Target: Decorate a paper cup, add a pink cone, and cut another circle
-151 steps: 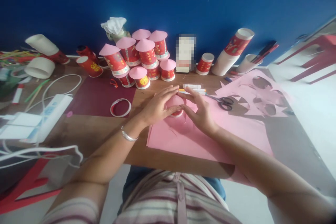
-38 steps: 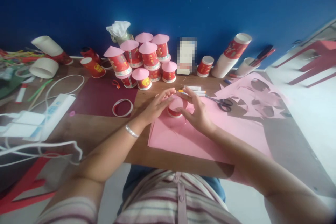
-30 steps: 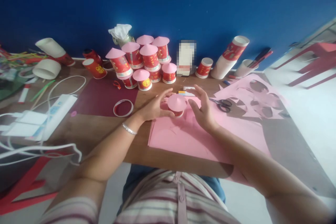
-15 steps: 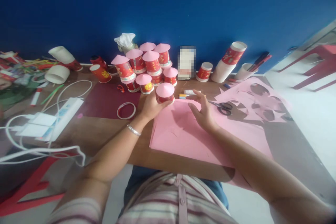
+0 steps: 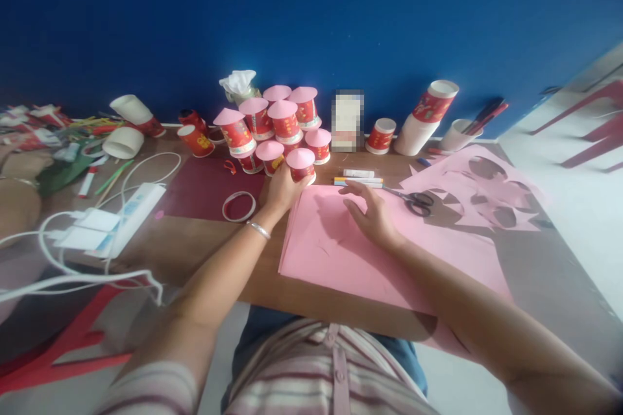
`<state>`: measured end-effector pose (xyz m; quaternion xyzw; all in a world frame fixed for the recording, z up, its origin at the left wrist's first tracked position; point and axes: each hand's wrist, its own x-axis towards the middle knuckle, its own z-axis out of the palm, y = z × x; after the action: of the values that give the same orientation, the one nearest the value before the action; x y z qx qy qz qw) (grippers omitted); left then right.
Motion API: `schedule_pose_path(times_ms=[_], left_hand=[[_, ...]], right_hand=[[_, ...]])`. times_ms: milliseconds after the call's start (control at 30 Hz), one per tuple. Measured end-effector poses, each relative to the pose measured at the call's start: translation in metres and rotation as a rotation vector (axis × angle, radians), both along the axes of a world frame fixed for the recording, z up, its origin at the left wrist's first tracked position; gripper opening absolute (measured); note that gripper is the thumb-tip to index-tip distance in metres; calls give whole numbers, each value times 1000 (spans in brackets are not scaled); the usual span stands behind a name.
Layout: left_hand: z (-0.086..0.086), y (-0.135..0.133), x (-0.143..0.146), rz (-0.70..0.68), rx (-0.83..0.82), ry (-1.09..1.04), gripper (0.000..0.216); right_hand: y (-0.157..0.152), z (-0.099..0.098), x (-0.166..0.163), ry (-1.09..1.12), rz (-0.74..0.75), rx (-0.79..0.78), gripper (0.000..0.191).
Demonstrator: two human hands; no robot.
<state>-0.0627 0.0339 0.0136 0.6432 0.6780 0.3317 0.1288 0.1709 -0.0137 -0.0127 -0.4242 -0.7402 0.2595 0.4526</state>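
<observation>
My left hand (image 5: 281,189) grips a small red paper cup topped with a pink paper cone (image 5: 301,165), holding it at the front of a cluster of similar pink-roofed red cups (image 5: 272,123) by the blue wall. My right hand (image 5: 370,216) lies open, fingers spread, on a stack of pink paper sheets (image 5: 341,253) on the wooden table. A silver bracelet sits on my left wrist.
Scissors (image 5: 413,200) and marker pens (image 5: 359,177) lie beyond my right hand, near cut pink paper scraps (image 5: 481,185). A tape ring (image 5: 238,205), a dark red sheet (image 5: 204,185), a white power strip with cables (image 5: 121,220) and loose cups (image 5: 124,139) lie at left. Stacked cups (image 5: 428,113) lean against the wall.
My left hand lifted the pink-roofed cup off the pink paper and carried it forward to the cluster of cups. My right hand let go of it and settled flat on the paper.
</observation>
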Motion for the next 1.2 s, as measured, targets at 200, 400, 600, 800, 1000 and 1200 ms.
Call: schedule_pose_path(times_ms=[200, 400, 600, 800, 1000, 1200], left_hand=[[-17, 12, -5, 10, 39, 65, 44], [-23, 14, -11, -22, 74, 70, 44], [-30, -3, -22, -29, 103, 51, 47], [-26, -25, -24, -94, 126, 170, 15], [-19, -25, -10, -255, 45, 290, 10], [-26, -16, -13, -197, 44, 335, 18]], right_hand=[[0, -1, -1, -41, 23, -5, 24], [-1, -1, -2, -51, 39, -46, 28], [0, -2, -2, -52, 50, -74, 27], [0, -3, -2, -60, 57, -83, 27], [1, -8, -3, -61, 54, -82, 29], [0, -9, -3, -85, 62, -109, 29]])
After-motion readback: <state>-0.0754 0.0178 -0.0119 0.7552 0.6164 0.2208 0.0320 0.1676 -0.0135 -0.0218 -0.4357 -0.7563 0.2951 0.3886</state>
